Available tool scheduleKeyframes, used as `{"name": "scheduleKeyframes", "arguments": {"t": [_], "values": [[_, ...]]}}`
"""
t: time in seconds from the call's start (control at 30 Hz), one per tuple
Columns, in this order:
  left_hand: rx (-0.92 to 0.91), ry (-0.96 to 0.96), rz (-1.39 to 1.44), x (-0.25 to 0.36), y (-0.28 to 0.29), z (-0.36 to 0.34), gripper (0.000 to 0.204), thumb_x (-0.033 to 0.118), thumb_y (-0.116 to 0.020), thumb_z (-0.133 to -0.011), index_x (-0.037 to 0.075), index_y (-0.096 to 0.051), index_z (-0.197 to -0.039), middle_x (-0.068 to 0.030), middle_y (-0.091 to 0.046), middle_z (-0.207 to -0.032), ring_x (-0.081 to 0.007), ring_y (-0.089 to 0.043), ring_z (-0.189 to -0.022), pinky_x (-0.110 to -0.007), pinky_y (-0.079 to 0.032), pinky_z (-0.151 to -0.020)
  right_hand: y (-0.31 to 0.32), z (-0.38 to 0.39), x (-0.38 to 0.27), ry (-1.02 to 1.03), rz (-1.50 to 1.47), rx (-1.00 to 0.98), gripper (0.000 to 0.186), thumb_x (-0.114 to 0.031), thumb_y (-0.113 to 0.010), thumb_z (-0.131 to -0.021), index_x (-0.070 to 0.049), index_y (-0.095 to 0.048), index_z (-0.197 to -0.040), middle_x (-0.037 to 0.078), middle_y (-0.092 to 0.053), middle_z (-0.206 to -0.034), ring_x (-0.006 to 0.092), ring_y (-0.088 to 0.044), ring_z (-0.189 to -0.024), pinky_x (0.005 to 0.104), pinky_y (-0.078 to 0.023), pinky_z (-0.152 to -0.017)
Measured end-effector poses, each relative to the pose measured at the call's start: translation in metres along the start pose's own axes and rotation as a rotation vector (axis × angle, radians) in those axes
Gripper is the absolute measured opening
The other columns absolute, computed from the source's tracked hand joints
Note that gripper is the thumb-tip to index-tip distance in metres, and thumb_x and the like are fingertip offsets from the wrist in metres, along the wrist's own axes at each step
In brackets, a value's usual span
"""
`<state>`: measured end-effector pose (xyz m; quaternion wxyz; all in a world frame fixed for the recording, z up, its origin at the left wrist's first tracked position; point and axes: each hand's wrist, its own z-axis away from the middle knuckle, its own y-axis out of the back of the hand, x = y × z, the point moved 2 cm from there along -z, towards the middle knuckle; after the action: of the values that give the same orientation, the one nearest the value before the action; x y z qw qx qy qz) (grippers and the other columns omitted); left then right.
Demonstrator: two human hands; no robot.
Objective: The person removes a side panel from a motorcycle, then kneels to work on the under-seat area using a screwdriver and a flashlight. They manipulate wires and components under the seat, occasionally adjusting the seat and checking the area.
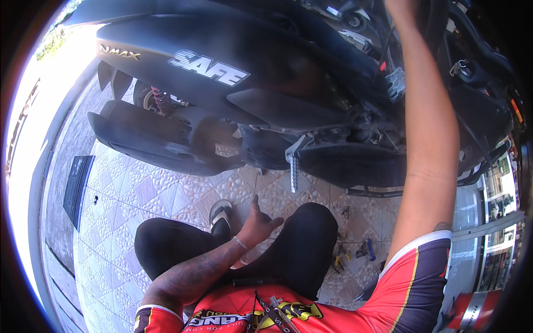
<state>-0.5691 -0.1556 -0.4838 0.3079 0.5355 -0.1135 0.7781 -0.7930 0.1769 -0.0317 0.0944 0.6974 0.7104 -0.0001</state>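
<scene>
A dark matte motor scooter (288,66) stands side-on across the far half of the view. My left hand (259,226) hovers between my knees, below the scooter's metal footpeg (294,166). Its index finger and thumb stretch apart, and nothing shows in it. My right arm reaches far forward past the scooter's front section, and my right hand (400,6) is mostly cut off by the top edge, so its fingers are hidden. Beside that forearm is a crumpled clear plastic piece (396,83) on the scooter. A key bunch (458,67) hangs further right.
On the patterned tile floor (183,194) lie yellow-handled pliers (346,257), a blue tool (368,250) and several small dark items. A sandal (220,211) is on my foot. Black slatted grating (78,191) is at left; glass display cases (498,183) stand right.
</scene>
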Motion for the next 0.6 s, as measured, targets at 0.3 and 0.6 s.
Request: {"name": "scheduleKeyframes", "arguments": {"t": [0.3, 0.6], "values": [[0.000, 0.006, -0.010, 0.003, 0.006, 0.005, 0.117, 0.025, -0.077, -0.084, -0.018, 0.016, -0.142, -0.0140, -0.068, -0.075, -0.0209, -0.067, -0.076, -0.028, -0.051, -0.083, -0.002, 0.000, -0.009, 0.011, 0.211, -0.127, 0.036, -0.012, -0.054, -0.094, -0.004, -0.053, -0.130, 0.025, -0.063, -0.117, 0.0392, -0.061, -0.111, 0.0478, -0.047, -0.094], [-0.049, 0.010, -0.036, 0.004, 0.001, 0.009, 0.117, 0.028, -0.075, -0.085, -0.019, 0.015, -0.142, -0.0141, -0.069, -0.077, -0.0225, -0.068, -0.079, -0.029, -0.051, -0.086, 0.013, 0.017, -0.050, 0.161, 0.446, -0.536, 0.037, -0.010, -0.053, -0.095, -0.003, -0.051, -0.132, 0.025, -0.065, -0.110, 0.0404, -0.064, -0.103, 0.0490, -0.051, -0.088]]}}
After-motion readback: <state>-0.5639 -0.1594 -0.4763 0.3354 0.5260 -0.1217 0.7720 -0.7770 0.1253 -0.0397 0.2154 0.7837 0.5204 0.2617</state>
